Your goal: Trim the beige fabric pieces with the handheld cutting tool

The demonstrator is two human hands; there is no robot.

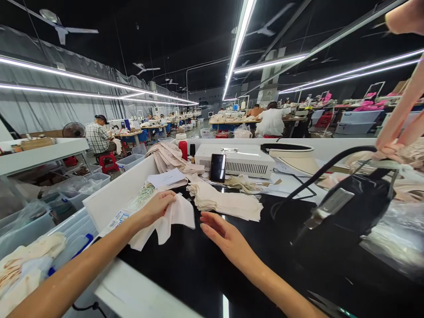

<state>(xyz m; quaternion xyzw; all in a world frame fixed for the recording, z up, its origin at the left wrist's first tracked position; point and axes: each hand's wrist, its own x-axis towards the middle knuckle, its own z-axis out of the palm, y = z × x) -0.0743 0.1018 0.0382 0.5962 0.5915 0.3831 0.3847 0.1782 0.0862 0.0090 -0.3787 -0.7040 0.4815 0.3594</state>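
Observation:
My left hand (159, 206) is closed on a white sheet-like piece (180, 213), cloth or paper, I cannot tell which. The piece hangs in folds over the left part of the black tabletop (185, 269), with more white layers beneath it. To its right, my right hand (222, 232) hovers with fingers stretched out and nothing in them. Just beyond those fingertips lies a stack of cream fabric pieces (228, 202). A dark smartphone (217, 168) leans upright behind the stack.
A white vented metal box (235, 159) stands at the back beside a cream visor (293, 157). Red thread (183, 149) stands at back left. On the right are a black hose-fed device (351, 203) and plastic bags (397, 243). Scissors (327, 304) lie near the front. People sew farther off.

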